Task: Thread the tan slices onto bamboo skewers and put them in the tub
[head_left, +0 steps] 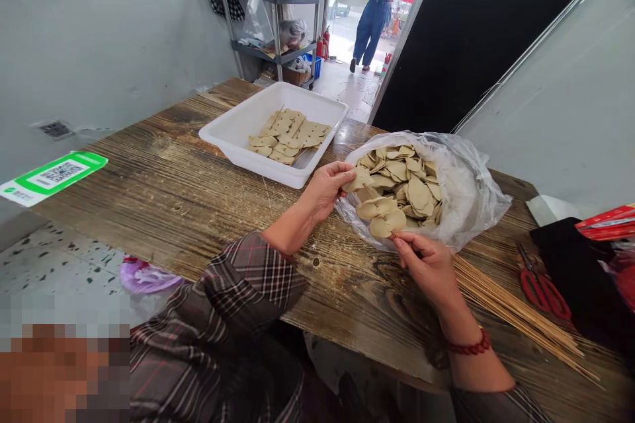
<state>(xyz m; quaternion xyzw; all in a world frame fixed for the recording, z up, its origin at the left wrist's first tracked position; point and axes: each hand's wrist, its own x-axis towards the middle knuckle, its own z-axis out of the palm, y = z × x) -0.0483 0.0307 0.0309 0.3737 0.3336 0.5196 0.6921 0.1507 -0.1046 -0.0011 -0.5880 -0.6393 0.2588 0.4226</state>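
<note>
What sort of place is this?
Probably a small eatery: a QR-code card on the wooden table, thin sticks beside the bag of tan slices, and a shelved cart near the doorway.

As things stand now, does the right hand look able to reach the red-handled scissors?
Probably yes: only the thin sticks seem to lie between the right hand and the red-handled scissors, which look uncovered. First it would likely have to put down the flat beige pieces it holds.

Dark plaid sleeves point(265, 272), pale and red lines, red beaded bracelet point(469, 347)
</note>
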